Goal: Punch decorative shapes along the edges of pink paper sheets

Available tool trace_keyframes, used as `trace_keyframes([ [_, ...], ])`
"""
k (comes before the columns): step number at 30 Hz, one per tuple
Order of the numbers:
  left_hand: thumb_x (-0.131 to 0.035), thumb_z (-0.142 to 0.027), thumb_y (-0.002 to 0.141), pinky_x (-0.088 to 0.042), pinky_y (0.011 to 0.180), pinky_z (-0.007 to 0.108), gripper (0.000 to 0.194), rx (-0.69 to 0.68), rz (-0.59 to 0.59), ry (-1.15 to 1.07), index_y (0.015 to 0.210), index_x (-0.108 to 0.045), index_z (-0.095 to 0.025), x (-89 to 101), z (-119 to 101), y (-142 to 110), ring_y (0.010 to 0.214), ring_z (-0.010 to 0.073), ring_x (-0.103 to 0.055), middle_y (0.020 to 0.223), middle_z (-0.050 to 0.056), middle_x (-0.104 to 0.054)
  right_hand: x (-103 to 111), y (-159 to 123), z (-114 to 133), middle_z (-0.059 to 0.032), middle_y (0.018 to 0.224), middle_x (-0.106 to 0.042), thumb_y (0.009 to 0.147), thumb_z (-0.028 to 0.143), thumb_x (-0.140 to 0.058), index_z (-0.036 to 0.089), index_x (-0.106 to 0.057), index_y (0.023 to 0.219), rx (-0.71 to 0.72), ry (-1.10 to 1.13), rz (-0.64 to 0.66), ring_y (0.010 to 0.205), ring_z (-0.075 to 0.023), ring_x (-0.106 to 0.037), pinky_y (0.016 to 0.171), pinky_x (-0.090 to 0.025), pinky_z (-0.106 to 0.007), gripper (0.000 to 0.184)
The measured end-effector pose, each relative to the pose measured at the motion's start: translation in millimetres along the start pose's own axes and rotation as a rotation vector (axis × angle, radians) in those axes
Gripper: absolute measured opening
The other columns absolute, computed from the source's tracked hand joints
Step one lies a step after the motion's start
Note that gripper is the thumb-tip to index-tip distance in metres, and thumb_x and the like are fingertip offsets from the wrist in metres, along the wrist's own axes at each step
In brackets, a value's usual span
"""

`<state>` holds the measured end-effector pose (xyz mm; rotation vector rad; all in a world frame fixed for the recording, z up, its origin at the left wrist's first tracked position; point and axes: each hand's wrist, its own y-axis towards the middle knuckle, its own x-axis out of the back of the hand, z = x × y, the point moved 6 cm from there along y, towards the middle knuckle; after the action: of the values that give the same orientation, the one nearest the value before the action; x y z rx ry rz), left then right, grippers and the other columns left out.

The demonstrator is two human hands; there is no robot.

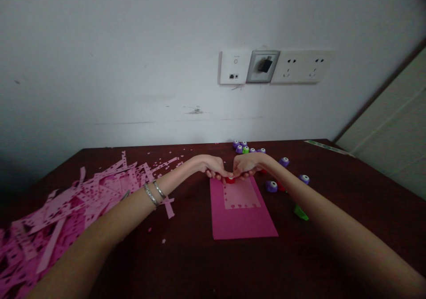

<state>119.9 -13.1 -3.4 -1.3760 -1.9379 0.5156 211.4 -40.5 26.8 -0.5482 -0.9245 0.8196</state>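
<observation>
A red craft punch [230, 180] sits at the far part of a light pink sheet [242, 195], which has small heart-like shapes along its left and near edges. Beneath it lies a larger deep pink sheet [244, 228]. My left hand [214, 166] presses the punch's top from the left, fingers curled. From the right, my right hand [245, 164] meets it there, also with curled fingers, and the thumbs come together over the punch. The fingers partly hide the punch and the sheets' far edges.
Cut pink paper strips [109, 183] heap up on the left, with tiny scraps around. Several purple punches [271, 186] stand to the right and behind, among them a green punch [245, 150]. A green piece [301, 212] lies by my right forearm. A wall with sockets [301, 67] borders the table.
</observation>
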Motion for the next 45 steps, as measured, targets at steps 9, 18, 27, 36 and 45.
trace_keyframes([
  [9,-0.068,-0.058,0.053,-0.02,0.036,0.019,0.046,-0.006,-0.064,0.052,0.056,-0.062,-0.013,-2.4,-4.9,-1.5,0.039,0.0039,-0.028,0.049,-0.001,-0.041,-0.5,-0.3,5.1,0.0065,0.038,-0.04,0.074,0.012,-0.051,0.012,-0.048,0.049,-0.023,-0.091,-0.072,0.033,-0.0026,-0.031,0.037,-0.024,-0.017,0.025],
  [18,-0.074,-0.053,0.046,-0.019,0.037,0.019,0.046,-0.004,-0.117,0.007,0.055,-0.058,-0.012,-3.0,-5.2,-2.7,0.042,0.0038,-0.029,0.052,0.0,-0.045,-0.8,7.6,10.6,0.0059,0.037,-0.04,0.069,0.015,-0.059,0.013,-0.046,0.047,-0.058,-0.131,-0.047,0.033,-0.0034,-0.033,0.037,-0.024,-0.017,0.026],
  [27,-0.067,-0.06,0.052,-0.018,0.038,0.02,0.048,-0.106,-0.279,-0.027,0.057,-0.057,-0.013,-5.1,0.5,-13.5,0.042,0.0043,-0.031,0.051,-0.002,-0.042,-3.7,-7.8,6.1,0.0062,0.041,-0.042,0.077,0.016,-0.049,0.012,-0.048,0.051,-0.012,-0.065,-0.087,0.032,-0.0015,-0.028,0.035,-0.02,-0.016,0.027],
  [36,-0.068,-0.051,0.058,-0.016,0.039,0.021,0.039,-0.159,-0.25,-0.119,0.06,-0.056,-0.015,0.7,3.9,-28.3,0.042,0.0039,-0.029,0.053,-0.002,-0.043,-1.9,-7.7,-7.3,0.0067,0.044,-0.042,0.068,0.051,-0.062,0.013,-0.048,0.054,0.082,0.032,-0.085,0.035,-0.0013,-0.03,0.035,-0.021,-0.016,0.042],
  [45,-0.066,-0.052,0.06,-0.015,0.04,0.022,0.038,-0.113,-0.224,-0.063,0.061,-0.059,-0.015,-0.5,1.9,-26.0,0.042,0.0049,-0.029,0.053,-0.001,-0.044,2.4,-11.6,-10.7,0.0053,0.045,-0.041,0.07,0.06,-0.054,0.013,-0.05,0.056,0.096,0.003,-0.126,0.033,-0.0015,-0.028,0.034,-0.02,-0.018,0.049],
])
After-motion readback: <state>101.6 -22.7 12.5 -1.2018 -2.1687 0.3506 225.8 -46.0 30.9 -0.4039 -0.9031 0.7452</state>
